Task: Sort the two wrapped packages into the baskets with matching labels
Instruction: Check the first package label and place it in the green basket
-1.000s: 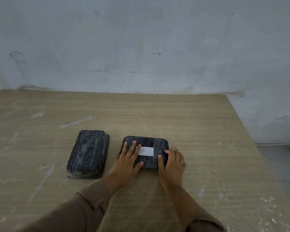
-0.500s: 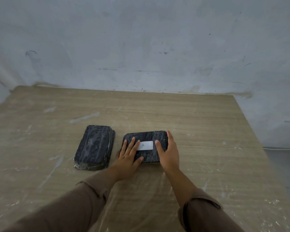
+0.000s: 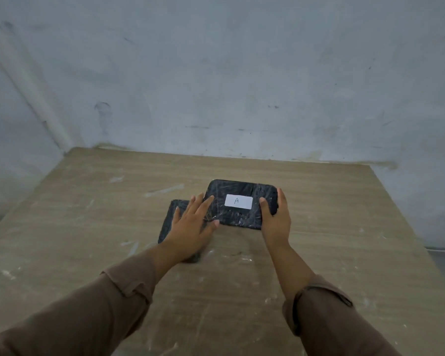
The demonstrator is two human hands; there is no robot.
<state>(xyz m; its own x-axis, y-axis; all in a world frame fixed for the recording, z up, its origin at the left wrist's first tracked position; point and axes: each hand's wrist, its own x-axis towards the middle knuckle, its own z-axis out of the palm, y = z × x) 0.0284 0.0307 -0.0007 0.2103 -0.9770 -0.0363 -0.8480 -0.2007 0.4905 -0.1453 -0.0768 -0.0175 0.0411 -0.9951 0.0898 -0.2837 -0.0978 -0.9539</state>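
The package marked A (image 3: 242, 202) is raised off the surface (image 3: 319, 227), its white label (image 3: 238, 201) facing up; the right hand (image 3: 275, 222) grips its right end, thumb on top, while the left hand (image 3: 193, 227) is spread open, fingertips at its left edge; the second package (image 3: 171, 222), its label not visible, lies on the surface just beside and partly hidden beneath the left hand. Judged step: pick-up of the first package, sorting barely begun; no baskets are in view, so the next move calls for locating the basket labelled A and carrying the package there.
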